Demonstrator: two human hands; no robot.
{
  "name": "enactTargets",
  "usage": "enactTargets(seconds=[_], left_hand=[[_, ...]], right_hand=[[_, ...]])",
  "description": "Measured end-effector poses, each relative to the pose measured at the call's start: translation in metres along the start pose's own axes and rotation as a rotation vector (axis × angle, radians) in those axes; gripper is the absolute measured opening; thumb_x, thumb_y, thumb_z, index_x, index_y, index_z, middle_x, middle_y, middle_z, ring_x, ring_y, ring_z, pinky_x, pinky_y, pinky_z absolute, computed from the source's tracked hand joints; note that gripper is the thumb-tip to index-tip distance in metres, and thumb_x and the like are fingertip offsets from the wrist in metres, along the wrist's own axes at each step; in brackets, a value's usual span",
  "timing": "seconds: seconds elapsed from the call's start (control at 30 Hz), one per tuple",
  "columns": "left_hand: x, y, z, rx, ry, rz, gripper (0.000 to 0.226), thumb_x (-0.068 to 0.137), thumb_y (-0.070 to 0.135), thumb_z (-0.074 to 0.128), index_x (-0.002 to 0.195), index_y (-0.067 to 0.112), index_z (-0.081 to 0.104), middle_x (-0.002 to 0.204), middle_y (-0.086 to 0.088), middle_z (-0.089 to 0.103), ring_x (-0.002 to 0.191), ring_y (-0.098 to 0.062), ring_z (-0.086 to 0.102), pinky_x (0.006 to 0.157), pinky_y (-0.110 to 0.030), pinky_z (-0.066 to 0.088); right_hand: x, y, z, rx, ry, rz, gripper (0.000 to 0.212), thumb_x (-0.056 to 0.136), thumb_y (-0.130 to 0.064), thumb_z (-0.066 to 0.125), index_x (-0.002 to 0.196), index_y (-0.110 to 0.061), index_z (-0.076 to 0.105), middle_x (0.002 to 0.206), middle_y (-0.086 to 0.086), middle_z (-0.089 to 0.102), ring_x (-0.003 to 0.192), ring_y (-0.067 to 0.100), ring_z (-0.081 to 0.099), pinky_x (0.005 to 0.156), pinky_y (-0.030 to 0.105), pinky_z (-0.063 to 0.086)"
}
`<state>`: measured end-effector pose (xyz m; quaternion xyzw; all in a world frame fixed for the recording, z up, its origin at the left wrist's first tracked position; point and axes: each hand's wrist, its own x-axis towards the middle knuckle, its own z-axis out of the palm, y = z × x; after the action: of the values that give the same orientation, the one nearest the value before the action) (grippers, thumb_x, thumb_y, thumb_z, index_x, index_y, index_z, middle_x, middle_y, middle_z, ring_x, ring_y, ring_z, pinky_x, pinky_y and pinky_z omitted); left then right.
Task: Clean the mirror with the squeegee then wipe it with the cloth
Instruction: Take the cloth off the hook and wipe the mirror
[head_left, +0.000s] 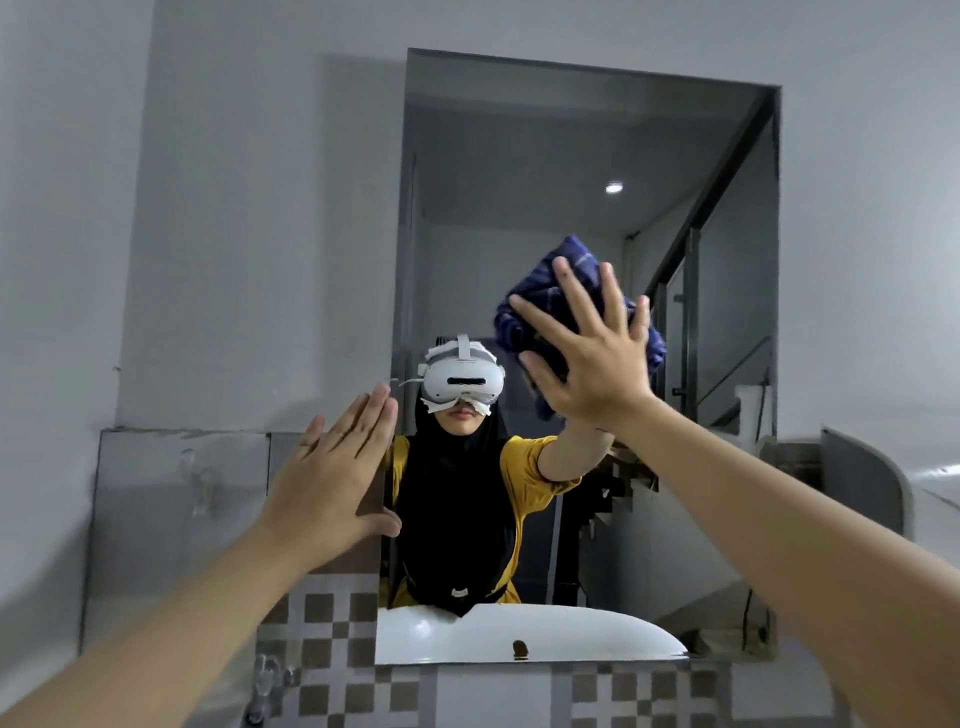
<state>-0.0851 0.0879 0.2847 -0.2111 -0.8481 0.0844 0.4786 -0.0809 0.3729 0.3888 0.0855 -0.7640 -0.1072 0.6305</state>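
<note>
A tall frameless mirror (571, 156) hangs on the grey wall in front of me. My right hand (597, 358) presses a crumpled dark blue cloth (540, 291) flat against the glass at mid height on the right, fingers spread over it. My left hand (337, 467) lies flat and empty on the mirror's left edge, thumb on the glass. No squeegee is in sight. The mirror reflects a person wearing a headset and a yellow top.
Brown and white checkered tiles (332, 623) run below and left of the mirror. A metal tap (265, 686) stands at the lower left. A white basin (519, 634) shows reflected in the mirror's bottom. A curved ledge (872, 483) juts out at the right.
</note>
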Motion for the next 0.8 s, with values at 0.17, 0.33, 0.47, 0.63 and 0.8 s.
enactTargets(seconds=[0.17, 0.33, 0.47, 0.63, 0.8], left_hand=[[0.001, -0.001, 0.001, 0.020, 0.021, 0.026, 0.129, 0.049, 0.075, 0.064, 0.146, 0.007, 0.013, 0.153, -0.012, 0.017, 0.137, -0.028, 0.024, 0.102, -0.046, 0.026], [0.003, -0.002, 0.003, 0.013, 0.030, 0.033, 0.131, 0.046, 0.075, 0.066, 0.146, 0.006, 0.016, 0.152, -0.013, 0.022, 0.135, -0.029, 0.029, 0.100, -0.046, 0.029], [0.002, -0.003, 0.005, 0.011, 0.026, 0.028, 0.131, 0.047, 0.075, 0.063, 0.146, 0.007, 0.011, 0.153, -0.012, 0.017, 0.142, -0.022, 0.009, 0.102, -0.046, 0.027], [-0.004, 0.008, 0.004, 0.004, 0.010, -0.020, 0.123, 0.052, 0.064, 0.072, 0.145, 0.006, 0.016, 0.153, -0.011, 0.015, 0.139, -0.028, 0.019, 0.105, -0.046, 0.023], [-0.035, 0.030, 0.020, -0.072, 0.080, -0.097, 0.092, 0.065, 0.023, 0.077, 0.141, 0.008, 0.029, 0.150, -0.010, 0.027, 0.137, -0.027, 0.026, 0.105, -0.046, 0.021]], right_hand=[[-0.031, 0.083, -0.008, 0.027, -0.019, 0.324, 0.059, 0.086, -0.063, 0.029, 0.143, -0.053, 0.019, 0.161, -0.004, 0.006, 0.146, 0.038, 0.000, 0.108, 0.069, 0.006], [-0.061, 0.105, -0.006, 0.139, 0.004, 0.703, 0.056, 0.087, -0.060, 0.025, 0.142, -0.055, 0.015, 0.161, -0.005, 0.000, 0.146, 0.036, 0.002, 0.110, 0.068, 0.009], [-0.059, 0.065, 0.001, 0.213, 0.037, 0.946, 0.055, 0.088, -0.059, 0.022, 0.142, -0.054, 0.012, 0.161, -0.003, -0.003, 0.145, 0.040, 0.001, 0.109, 0.070, 0.003], [-0.058, -0.013, 0.009, 0.228, 0.036, 0.777, 0.057, 0.089, -0.057, 0.033, 0.144, -0.052, 0.016, 0.162, 0.001, -0.001, 0.144, 0.043, -0.004, 0.105, 0.073, 0.001], [-0.041, -0.096, 0.013, 0.245, 0.014, 0.526, 0.056, 0.089, -0.054, 0.041, 0.143, -0.048, 0.026, 0.161, 0.004, 0.006, 0.143, 0.046, -0.003, 0.104, 0.074, 0.003]])
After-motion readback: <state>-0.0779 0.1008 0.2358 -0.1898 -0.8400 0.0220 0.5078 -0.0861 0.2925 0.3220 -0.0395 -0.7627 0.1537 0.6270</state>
